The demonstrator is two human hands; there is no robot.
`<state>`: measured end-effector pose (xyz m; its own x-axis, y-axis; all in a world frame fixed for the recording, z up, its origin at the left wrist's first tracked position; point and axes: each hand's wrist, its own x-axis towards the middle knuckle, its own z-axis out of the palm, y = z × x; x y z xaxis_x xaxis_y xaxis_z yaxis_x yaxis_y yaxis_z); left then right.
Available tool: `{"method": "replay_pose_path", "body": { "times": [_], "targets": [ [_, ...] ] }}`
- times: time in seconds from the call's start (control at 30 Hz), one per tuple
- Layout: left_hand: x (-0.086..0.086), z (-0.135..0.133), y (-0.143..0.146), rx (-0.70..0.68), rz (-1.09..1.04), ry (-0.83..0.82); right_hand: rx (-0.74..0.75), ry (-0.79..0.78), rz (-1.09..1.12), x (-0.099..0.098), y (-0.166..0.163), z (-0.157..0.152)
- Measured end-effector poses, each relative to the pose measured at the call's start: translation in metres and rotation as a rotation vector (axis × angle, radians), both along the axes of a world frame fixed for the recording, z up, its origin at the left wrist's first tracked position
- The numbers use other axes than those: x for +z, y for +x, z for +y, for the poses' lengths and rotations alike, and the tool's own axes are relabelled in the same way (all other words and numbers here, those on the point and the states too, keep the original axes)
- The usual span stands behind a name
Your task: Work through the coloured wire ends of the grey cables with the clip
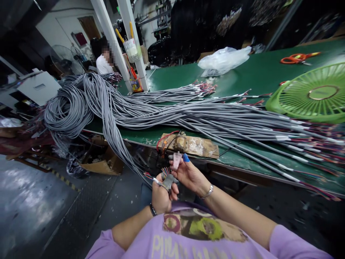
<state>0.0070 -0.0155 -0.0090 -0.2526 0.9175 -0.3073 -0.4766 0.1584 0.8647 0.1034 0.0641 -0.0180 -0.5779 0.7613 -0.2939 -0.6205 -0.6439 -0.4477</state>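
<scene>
My left hand (161, 195) grips the stripped end of a grey cable (157, 182), whose thin coloured wires (165, 170) fan out above my fist. My right hand (188, 174) is raised just beside it, with taped fingertips, one pink and one blue, pinching at those wire ends. Both hands sit in front of my chest, below the near edge of the green worktable (242, 72). A big bundle of grey cables (151, 111) lies across the table and spills over its left end toward the floor.
A worn brown pad (194, 144) lies at the table edge right above my hands. A green fan grille (315, 94), orange scissors (298, 57) and a clear plastic bag (223, 59) sit further back. Another person (104, 61) sits at the far left. A cardboard box (101, 162) stands on the floor.
</scene>
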Motion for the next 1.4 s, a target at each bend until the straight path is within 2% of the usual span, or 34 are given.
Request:
{"method": "replay_pose_path", "body": {
  "times": [0.2,0.37,0.53,0.6,0.63,0.73,0.8,0.9,0.97,1.03,1.2,1.33,1.4],
  "targets": [
    [-0.009,-0.008,-0.007,0.012,0.03,-0.004,0.025,0.02,0.016,-0.008,0.011,0.0],
    [-0.016,-0.003,-0.008,-0.064,0.083,0.034,0.0,0.09,-0.139,-0.014,0.027,-0.006],
    [-0.017,0.002,-0.01,-0.065,0.19,0.132,-0.11,0.382,-0.513,-0.008,0.046,-0.018],
    [-0.015,0.0,-0.01,-0.152,0.234,0.12,-0.1,0.561,-0.667,-0.001,0.053,-0.025],
    [-0.015,-0.002,-0.009,-0.221,0.254,0.109,-0.045,0.653,-0.717,0.004,0.056,-0.03],
    [-0.012,-0.006,-0.007,-0.426,0.342,0.127,0.063,0.92,-0.754,0.019,0.06,-0.043],
    [-0.011,-0.007,-0.006,-0.497,0.45,0.178,0.084,1.071,-0.794,0.028,0.059,-0.049],
    [-0.01,-0.009,-0.008,-0.532,0.652,0.203,0.048,1.176,-0.851,0.036,0.056,-0.052],
    [-0.008,-0.01,-0.009,-0.534,0.707,0.208,0.042,1.184,-0.875,0.037,0.054,-0.052],
    [-0.007,-0.012,-0.008,-0.514,0.636,0.216,0.06,1.138,-0.893,0.035,0.054,-0.049],
    [-0.001,-0.016,-0.005,-0.426,0.332,0.122,0.053,0.812,-0.815,0.025,0.054,-0.041],
    [0.002,-0.014,-0.006,-0.399,0.358,0.033,0.095,0.587,-0.709,0.016,0.053,-0.041],
    [0.001,-0.014,-0.008,-0.457,0.415,0.044,0.121,0.547,-0.698,0.016,0.052,-0.041]
  ]
}}
